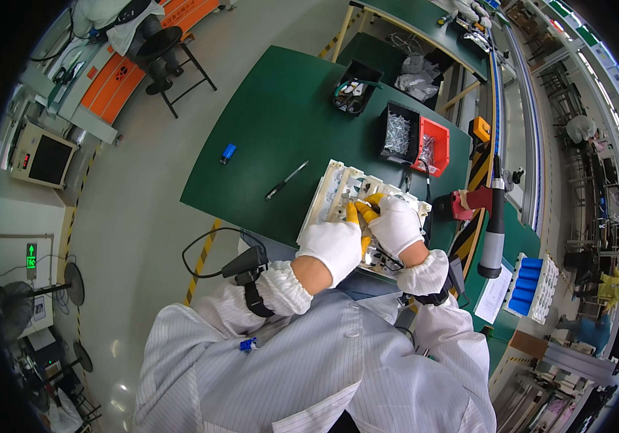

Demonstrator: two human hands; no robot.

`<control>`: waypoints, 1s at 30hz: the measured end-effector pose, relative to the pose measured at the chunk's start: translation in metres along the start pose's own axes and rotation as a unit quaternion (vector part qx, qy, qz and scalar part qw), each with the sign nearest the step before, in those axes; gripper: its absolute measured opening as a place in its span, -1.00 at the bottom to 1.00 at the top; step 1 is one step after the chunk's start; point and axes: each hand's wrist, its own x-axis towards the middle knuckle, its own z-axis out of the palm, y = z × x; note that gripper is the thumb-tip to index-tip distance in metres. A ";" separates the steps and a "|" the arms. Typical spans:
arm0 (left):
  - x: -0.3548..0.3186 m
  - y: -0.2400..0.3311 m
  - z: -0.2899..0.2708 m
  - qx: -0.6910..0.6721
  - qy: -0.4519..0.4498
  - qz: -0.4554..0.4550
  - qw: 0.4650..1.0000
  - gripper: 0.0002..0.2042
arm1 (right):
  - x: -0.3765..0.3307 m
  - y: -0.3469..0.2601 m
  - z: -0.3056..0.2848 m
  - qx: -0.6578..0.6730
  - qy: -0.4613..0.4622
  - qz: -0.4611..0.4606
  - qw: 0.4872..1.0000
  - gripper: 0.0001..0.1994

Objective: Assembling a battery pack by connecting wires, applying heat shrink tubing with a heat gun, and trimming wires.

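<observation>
My left hand (332, 244) and my right hand (394, 225), both in white gloves with yellow fingertips, meet over a white plastic housing (320, 209) at the near edge of the green table. Fingers of both hands are drawn together in a pinch above the middle of the housing. Whatever small part lies between them is hidden by the fingertips. Metal pieces and dark wires show inside the housing, partly covered by my hands. Each wrist carries a strapped black device.
Beyond the housing stand a black bin of screws (398, 133), a red bin (434, 146) and a black bin of tools (355, 90). A pen (288, 179) and blue object (228, 154) lie left. A grey-black cylindrical tool (493, 242) hangs at right, near a tray of blue cylinders (529, 285).
</observation>
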 end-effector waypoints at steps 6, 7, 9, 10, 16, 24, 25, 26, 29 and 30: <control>0.005 0.003 0.009 0.031 0.051 0.012 0.998 -0.81 | 0.000 -0.006 -0.005 0.004 0.027 0.005 1.000 -0.80; 0.006 0.004 0.009 0.033 0.057 0.009 0.998 -0.81 | 0.000 -0.007 -0.005 0.015 0.031 0.019 0.999 -0.80; 0.005 0.005 0.010 0.036 0.064 0.005 0.997 -0.82 | -0.001 -0.005 -0.001 0.034 0.044 0.014 0.998 -0.80; 0.004 0.004 0.011 0.036 0.063 0.007 0.997 -0.81 | -0.001 -0.004 0.001 0.054 0.057 0.010 0.997 -0.80; 0.006 0.001 0.016 0.026 0.066 0.010 0.997 -0.77 | -0.001 -0.004 0.003 0.087 0.069 0.012 0.994 -0.80; 0.008 0.002 0.013 0.020 0.070 0.011 0.997 -0.77 | 0.001 -0.013 -0.006 0.081 0.061 0.025 0.995 -0.78; 0.007 0.002 0.010 0.019 0.069 0.016 0.997 -0.78 | 0.002 -0.017 -0.010 0.084 0.078 0.009 0.993 -0.77; 0.007 0.002 0.008 0.018 0.068 0.020 0.997 -0.78 | 0.002 -0.023 -0.015 0.085 0.077 0.008 0.993 -0.77; 0.007 0.004 0.009 0.025 0.070 0.019 0.997 -0.79 | 0.003 -0.025 -0.020 -0.038 0.203 -0.083 0.975 -0.77; 0.007 0.005 0.011 0.026 0.070 0.020 0.997 -0.79 | 0.007 -0.019 -0.017 -0.011 0.165 -0.072 0.984 -0.77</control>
